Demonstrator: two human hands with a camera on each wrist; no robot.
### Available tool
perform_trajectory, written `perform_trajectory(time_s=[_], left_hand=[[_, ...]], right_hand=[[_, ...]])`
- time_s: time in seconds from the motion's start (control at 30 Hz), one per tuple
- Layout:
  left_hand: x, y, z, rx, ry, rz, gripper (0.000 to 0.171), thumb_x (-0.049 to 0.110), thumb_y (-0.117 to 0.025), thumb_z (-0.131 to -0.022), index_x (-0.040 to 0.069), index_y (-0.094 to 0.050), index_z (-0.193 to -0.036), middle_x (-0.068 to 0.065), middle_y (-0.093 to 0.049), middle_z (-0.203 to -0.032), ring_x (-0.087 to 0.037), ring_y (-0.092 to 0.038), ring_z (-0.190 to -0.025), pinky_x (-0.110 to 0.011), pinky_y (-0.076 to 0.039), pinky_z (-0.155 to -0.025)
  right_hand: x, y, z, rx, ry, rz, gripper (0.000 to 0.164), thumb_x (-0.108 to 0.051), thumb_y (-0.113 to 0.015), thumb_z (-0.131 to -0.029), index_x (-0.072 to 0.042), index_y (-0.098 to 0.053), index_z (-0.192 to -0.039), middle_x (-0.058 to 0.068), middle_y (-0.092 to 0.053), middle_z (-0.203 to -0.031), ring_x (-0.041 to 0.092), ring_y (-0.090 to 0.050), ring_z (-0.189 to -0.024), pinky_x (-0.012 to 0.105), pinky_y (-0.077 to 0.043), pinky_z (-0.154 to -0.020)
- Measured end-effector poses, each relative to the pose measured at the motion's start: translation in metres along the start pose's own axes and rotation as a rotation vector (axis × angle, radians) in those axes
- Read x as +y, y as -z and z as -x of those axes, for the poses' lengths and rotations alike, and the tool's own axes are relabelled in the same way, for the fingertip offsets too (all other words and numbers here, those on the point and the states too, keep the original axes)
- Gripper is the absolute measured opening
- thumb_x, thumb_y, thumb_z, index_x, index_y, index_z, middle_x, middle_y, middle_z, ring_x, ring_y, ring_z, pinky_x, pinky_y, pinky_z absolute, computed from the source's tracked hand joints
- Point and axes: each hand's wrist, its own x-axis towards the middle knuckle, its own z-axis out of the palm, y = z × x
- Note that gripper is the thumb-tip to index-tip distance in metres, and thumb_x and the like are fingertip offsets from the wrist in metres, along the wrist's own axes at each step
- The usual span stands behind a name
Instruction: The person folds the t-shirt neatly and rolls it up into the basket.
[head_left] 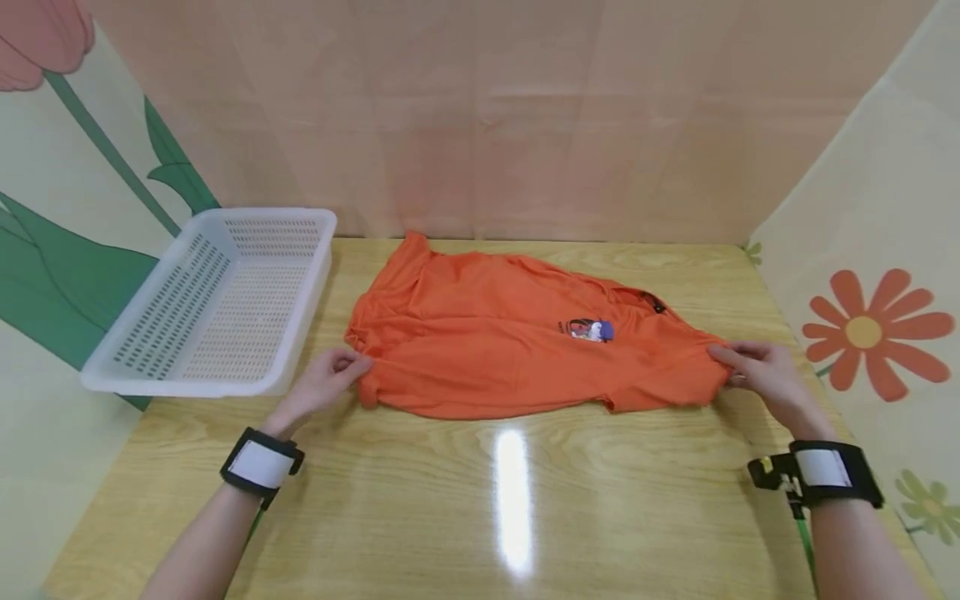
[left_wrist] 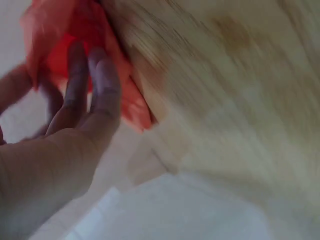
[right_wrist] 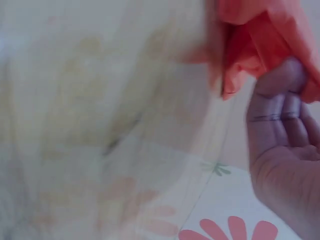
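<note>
An orange T-shirt (head_left: 480,333) lies sideways across the wooden table, with a small printed picture (head_left: 591,330) on its front and a dark tag by the collar. At the shirt's left end, my left hand (head_left: 330,379) pinches the hem edge between thumb and fingers. My right hand (head_left: 765,375) pinches the sleeve end on the right. In the left wrist view, the fingers (left_wrist: 77,85) reach under the orange cloth (left_wrist: 132,105). The right wrist view has the cloth (right_wrist: 270,40) raised a little at the fingertips (right_wrist: 285,77).
A white plastic basket (head_left: 255,308) with perforated walls stands at the table's left, close to my left hand. Behind the table (head_left: 390,492) rises a pinkish wall covering (head_left: 480,125). Flower-printed panels (head_left: 862,250) flank both sides.
</note>
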Motion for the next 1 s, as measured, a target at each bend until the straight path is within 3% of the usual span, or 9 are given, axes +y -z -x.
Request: perform_trajectory(time_s=[0.1,0.17,0.27,0.33,0.5,0.63,0.73,0.8,1.0], left_hand=[[0.005,0.003,0.001,0.061,0.011,0.262,0.029,0.021,-0.054,-0.105,-0.006,-0.056,-0.116,0.003,-0.070,-0.087,0.002,-0.062,-0.079,-0.021,-0.054,-0.076],[0.009,0.006,0.001,0.102,0.021,0.374,0.026,0.022,-0.055,-0.104,0.000,-0.053,-0.119,0.015,-0.067,-0.081,0.004,-0.063,-0.074,-0.018,-0.054,-0.069],[0.013,0.009,0.001,0.122,0.026,0.434,0.029,0.023,-0.061,-0.101,0.007,-0.050,-0.123,0.016,-0.068,-0.079,0.001,-0.065,-0.071,-0.020,-0.052,-0.062],[0.012,0.010,0.003,0.100,0.028,0.409,0.037,0.022,-0.065,-0.099,0.006,-0.049,-0.128,0.013,-0.069,-0.080,-0.001,-0.066,-0.071,-0.021,-0.051,-0.061],[0.003,0.014,0.014,-0.066,0.045,0.201,0.054,0.020,-0.073,-0.093,-0.002,-0.046,-0.135,0.005,-0.068,-0.077,-0.003,-0.063,-0.070,-0.023,-0.047,-0.062],[-0.005,0.012,0.025,-0.198,-0.006,0.033,0.048,0.008,-0.076,-0.088,-0.006,-0.050,-0.126,-0.006,-0.065,-0.080,-0.007,-0.061,-0.070,-0.024,-0.046,-0.063],[-0.010,0.008,0.032,-0.226,-0.090,-0.098,0.037,-0.001,-0.077,-0.082,-0.004,-0.056,-0.113,-0.010,-0.062,-0.085,-0.011,-0.057,-0.070,-0.023,-0.045,-0.062],[-0.013,0.004,0.038,-0.215,-0.145,-0.205,0.033,-0.002,-0.078,-0.080,0.002,-0.060,-0.107,-0.009,-0.059,-0.086,-0.011,-0.052,-0.068,-0.022,-0.043,-0.061],[-0.019,-0.006,0.053,-0.092,-0.345,-0.506,0.033,0.005,-0.086,-0.073,0.012,-0.067,-0.098,-0.007,-0.057,-0.095,-0.013,-0.051,-0.075,-0.027,-0.044,-0.066]], right_hand=[[-0.005,0.003,0.004,0.046,0.081,-0.226,0.013,-0.018,-0.066,-0.098,-0.006,-0.072,-0.100,-0.007,-0.071,-0.079,0.011,-0.066,-0.063,0.026,-0.055,-0.059],[-0.009,0.002,0.006,0.060,0.109,-0.358,0.010,-0.013,-0.067,-0.097,-0.005,-0.073,-0.098,-0.003,-0.072,-0.077,0.013,-0.064,-0.058,0.026,-0.052,-0.054],[-0.012,0.001,0.007,0.083,0.111,-0.412,0.008,-0.012,-0.068,-0.096,-0.007,-0.075,-0.096,-0.002,-0.074,-0.075,0.014,-0.063,-0.054,0.027,-0.051,-0.051],[-0.012,0.002,0.007,0.080,0.097,-0.384,0.008,-0.012,-0.068,-0.096,-0.007,-0.074,-0.095,-0.003,-0.074,-0.075,0.014,-0.063,-0.053,0.027,-0.050,-0.051],[-0.008,0.007,0.007,0.028,-0.018,-0.081,0.015,-0.024,-0.067,-0.098,-0.010,-0.071,-0.098,-0.007,-0.070,-0.073,0.013,-0.065,-0.060,0.028,-0.055,-0.058],[-0.002,0.014,0.012,-0.078,-0.103,0.157,0.045,-0.038,-0.060,-0.101,0.000,-0.060,-0.126,-0.016,-0.068,-0.084,0.009,-0.069,-0.077,0.030,-0.060,-0.072],[0.004,0.019,0.014,-0.167,-0.132,0.147,0.063,-0.037,-0.052,-0.105,0.010,-0.039,-0.145,-0.022,-0.066,-0.097,0.006,-0.068,-0.089,0.030,-0.059,-0.080],[0.006,0.022,0.015,-0.214,-0.152,0.100,0.064,-0.036,-0.047,-0.107,0.011,-0.033,-0.147,-0.020,-0.067,-0.101,0.006,-0.068,-0.093,0.031,-0.059,-0.082],[0.011,0.028,0.016,-0.281,-0.225,0.001,0.040,-0.036,-0.044,-0.108,-0.007,-0.055,-0.133,-0.002,-0.074,-0.098,0.015,-0.069,-0.093,0.034,-0.058,-0.081]])
